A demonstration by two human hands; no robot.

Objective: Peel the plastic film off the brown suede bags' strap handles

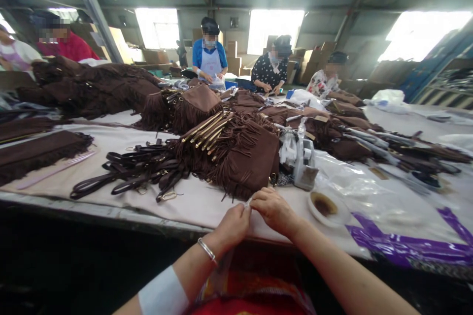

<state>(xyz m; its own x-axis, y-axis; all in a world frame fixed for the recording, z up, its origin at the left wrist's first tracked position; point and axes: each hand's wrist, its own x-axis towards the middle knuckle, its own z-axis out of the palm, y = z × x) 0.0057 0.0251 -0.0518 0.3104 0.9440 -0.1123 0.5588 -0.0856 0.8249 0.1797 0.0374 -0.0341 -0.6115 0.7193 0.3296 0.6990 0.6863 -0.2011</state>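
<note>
Material [249, 202], whitish and mostly hidden, sits between the fingertips of the left hand [233, 224] and the right hand [274, 210], both pinched closed on it; its exact kind cannot be told. Just beyond the fingers, a brown fringed bag [254, 157] lies on the table [207, 209].

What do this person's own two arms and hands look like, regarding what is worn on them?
The left hand is ungloved, with a slim, shiny silver bangle at its wrist. Higher up, a broad, plain whitish band covers the forearm; its material is unclear. The right hand is also ungloved, its visible forearm without sleeve or jewellery.
</note>
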